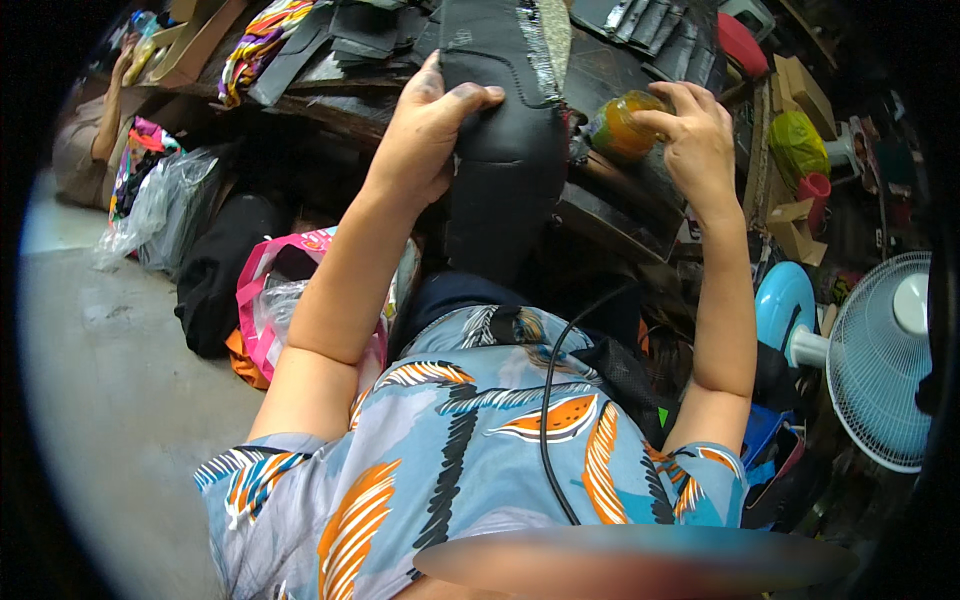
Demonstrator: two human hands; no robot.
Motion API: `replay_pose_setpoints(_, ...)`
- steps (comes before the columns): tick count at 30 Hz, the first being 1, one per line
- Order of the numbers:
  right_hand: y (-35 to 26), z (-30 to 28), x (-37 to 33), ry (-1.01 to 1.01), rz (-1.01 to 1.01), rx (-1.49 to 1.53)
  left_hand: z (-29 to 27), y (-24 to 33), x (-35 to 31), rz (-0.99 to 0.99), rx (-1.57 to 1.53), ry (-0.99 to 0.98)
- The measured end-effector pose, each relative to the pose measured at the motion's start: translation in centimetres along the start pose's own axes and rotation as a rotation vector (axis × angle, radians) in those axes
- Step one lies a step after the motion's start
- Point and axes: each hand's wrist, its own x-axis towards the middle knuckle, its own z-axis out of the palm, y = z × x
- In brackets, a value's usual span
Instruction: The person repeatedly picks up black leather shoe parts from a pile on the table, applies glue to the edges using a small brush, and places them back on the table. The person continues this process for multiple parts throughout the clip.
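The left grip (420, 130) is clamped on the near-left edge of a black piece (505, 140), its thumb lying across the top face and the other fingers mostly hidden. The piece runs from beyond this grip back toward the wearer's lap, with a stitched line curving across it just right of the thumb. Along its far right edge, beyond the thumb, are a shiny silver strip (537, 55) and a pale speckled strip (556, 40).

The right grip (700, 145) is well apart from the left one, its fingers bent at the right side of a jar (625, 130) of orange-yellow stuff. The jar stands between the two grips, nearer the right one, just right of the black piece; whether the fingers close on it or only touch it, I cannot tell.

Beyond the left grip, black sheets (365, 30) lie piled on the surface (590, 65), with a patterned cloth (262, 45) to their left. More black strips (680, 45) lie beyond the right grip. To that grip's right are a yellow bag (798, 145) and a red cup (815, 195); nearer the wearer stands a fan (880, 360). Left of and below the left grip is a pink bag (255, 295). Far left, another person's arm (107, 125) shows.
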Motion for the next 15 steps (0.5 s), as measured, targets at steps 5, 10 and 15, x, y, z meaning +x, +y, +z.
replay_pose_setpoints(5,-0.9,-2.7,-0.6,0.064,0.134,0.073,0.0,0.2,0.2,-0.072,-0.064,0.044)
replay_pose_setpoints(10,-2.8,-4.8,-1.3,0.023,0.176,0.118,-0.3,-0.2,0.9,-0.144,-0.252,-0.027)
replay_pose_setpoints(15,-7.0,-5.6,-1.5,0.032,0.312,1.273,0.0,-0.4,1.3,-0.285,-0.422,-0.093)
